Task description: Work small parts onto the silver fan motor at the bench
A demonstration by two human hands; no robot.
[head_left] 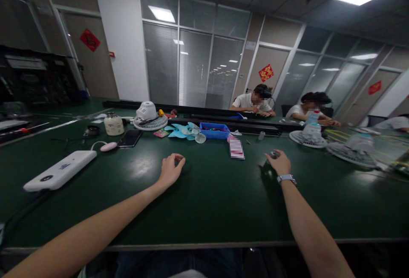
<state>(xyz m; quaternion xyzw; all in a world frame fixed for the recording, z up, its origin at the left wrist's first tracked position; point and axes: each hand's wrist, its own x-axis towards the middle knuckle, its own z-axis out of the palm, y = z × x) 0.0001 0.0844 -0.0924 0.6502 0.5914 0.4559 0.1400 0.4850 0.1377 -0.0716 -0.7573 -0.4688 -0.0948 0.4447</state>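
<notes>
Green surface (220, 209), small shiny piece (273, 154) in the right hand (281, 164)

The right hand pinches the small shiny piece between thumb and fingers, just above the surface and well to the right of the middle; its exact shape is too small to tell. A watch (287, 178) circles that wrist. The left hand (171, 170) is loosely curled, with a gap between thumb and fingers, and stands well apart from the right hand.

Beyond the hands, near the middle, lies a blue tray (214, 135) with small things inside. Light blue fan blades (180, 131) lie just left of it, and a pink packet (235, 147), partly blurred, lies just right. Farther left are a white fan part (147, 111), a pale jar (113, 124), a dark phone (130, 138) and, nearer, a long white power bank (60, 170). On the right, a round fan guard (298, 139) carries a clear bottle (312, 129). Two people in white shirts sit across the surface, both leaning forward.
</notes>
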